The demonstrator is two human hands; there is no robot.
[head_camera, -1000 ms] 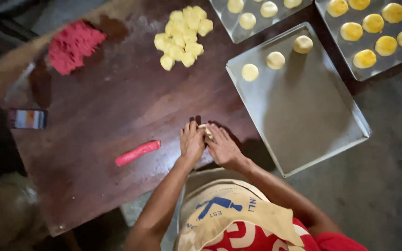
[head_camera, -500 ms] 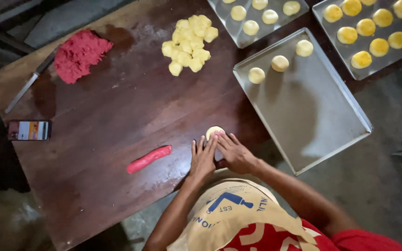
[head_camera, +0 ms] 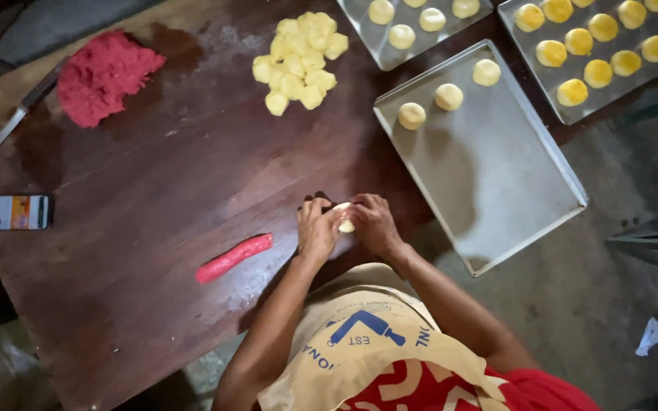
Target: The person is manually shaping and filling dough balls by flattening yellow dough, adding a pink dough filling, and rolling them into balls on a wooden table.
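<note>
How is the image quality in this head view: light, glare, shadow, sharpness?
Head view: dim, warm light; sheen on the dark wooden table left of the hands; soft shadow across the nearest metal tray; the left hand and right hand slightly soft around the pale dough piece; frame corners dark.

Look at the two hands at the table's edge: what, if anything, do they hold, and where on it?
A small pale dough piece, cupped between left hand and right hand; fingers close around its sides, hiding most of it.

Dough piece (head_camera: 344, 217), flat on table 0.5 s ago, now cupped btwn both hands' grip.
</note>
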